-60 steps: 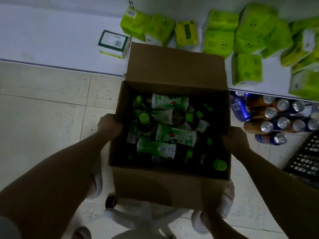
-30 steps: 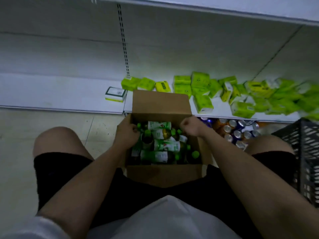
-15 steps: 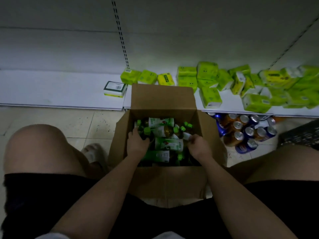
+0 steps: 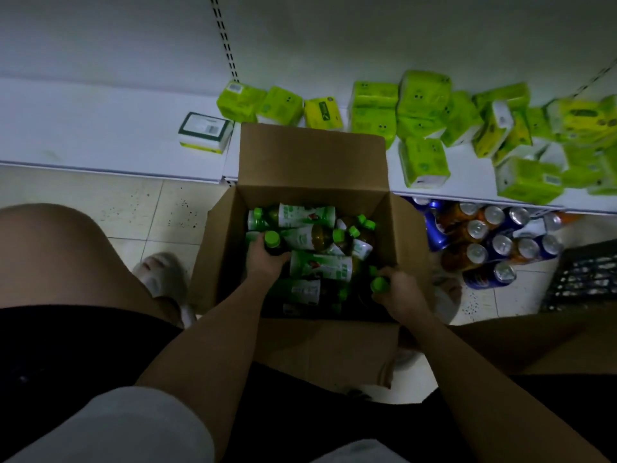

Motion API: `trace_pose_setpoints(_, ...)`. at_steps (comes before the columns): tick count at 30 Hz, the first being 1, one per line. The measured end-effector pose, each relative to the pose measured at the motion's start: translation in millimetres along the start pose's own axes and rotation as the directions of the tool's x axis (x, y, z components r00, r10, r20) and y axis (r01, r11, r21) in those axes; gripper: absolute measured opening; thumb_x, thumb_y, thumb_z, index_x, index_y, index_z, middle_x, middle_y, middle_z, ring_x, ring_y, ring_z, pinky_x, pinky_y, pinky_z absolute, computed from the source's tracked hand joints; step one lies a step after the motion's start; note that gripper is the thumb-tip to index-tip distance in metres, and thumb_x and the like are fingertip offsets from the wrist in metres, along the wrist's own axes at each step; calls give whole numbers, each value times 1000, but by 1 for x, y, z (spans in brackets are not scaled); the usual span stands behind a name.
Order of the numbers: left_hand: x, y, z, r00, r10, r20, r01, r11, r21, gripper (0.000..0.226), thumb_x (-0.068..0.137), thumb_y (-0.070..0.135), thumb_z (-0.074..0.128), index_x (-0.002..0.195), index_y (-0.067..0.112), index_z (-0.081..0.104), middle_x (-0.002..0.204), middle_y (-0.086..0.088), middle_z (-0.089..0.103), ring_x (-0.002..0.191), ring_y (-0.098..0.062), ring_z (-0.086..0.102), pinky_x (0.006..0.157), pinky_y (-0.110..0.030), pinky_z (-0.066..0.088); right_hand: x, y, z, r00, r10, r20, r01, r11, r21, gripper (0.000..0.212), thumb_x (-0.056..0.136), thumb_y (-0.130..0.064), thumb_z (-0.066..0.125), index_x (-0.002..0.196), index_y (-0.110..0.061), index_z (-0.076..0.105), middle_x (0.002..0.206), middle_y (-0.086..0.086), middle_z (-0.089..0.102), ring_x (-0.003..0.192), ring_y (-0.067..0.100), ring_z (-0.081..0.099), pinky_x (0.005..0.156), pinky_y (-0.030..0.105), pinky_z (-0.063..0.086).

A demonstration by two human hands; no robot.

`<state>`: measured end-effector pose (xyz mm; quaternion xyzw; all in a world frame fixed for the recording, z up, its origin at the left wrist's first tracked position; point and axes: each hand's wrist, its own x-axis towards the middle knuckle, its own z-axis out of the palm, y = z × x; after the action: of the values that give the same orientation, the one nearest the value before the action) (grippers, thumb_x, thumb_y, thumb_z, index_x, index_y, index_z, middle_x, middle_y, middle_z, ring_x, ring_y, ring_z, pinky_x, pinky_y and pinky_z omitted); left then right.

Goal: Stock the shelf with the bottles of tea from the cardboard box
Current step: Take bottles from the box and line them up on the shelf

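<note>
Head cam, looking down: the open cardboard box point(image 4: 230, 248) sits on the tiled floor between the person's knees, right up against the low white shelf point(image 4: 100, 138), and it's full of tea bottles point(image 4: 320, 265) with green caps lying jumbled every which way. The left hand point(image 4: 267, 259) is down in the box with its grip wrapped around the neck of a dark bottle point(image 4: 274, 246). The right hand point(image 4: 397, 290) has its grip closed on another bottle's green cap point(image 4: 379, 285) near the box's right wall. Green tissue packs point(image 4: 422, 162) are piled on the shelf, drink cans point(image 4: 494, 243) lying under it.
</note>
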<state>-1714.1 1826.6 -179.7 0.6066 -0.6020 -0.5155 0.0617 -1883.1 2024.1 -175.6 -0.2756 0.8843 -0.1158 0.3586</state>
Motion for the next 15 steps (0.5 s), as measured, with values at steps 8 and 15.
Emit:
trace_pose_setpoints(8, 10, -18, 20, 996, -4, -88, 20, 983, 184, 58, 86, 34, 69, 139, 20, 49, 142, -14, 38, 133, -38, 33, 110, -46, 31, 6, 9, 5, 992, -104, -70, 112, 986, 121, 45, 77, -9, 74, 121, -10, 64, 124, 14, 58, 115, 33, 54, 96, 37, 44)
trace_pose_setpoints(15, 5, -16, 25, 999, 2, -52, -3, 1000, -24, 53, 90, 23, 66, 139, 14, 47, 136, -13, 54, 127, -30, 49, 106, -46, 41, 15, 5, 8, 980, -183, 84, 155, 953, 261, 38, 86, -16, 69, 122, -9, 59, 124, 12, 62, 114, 28, 57, 95, 39, 48)
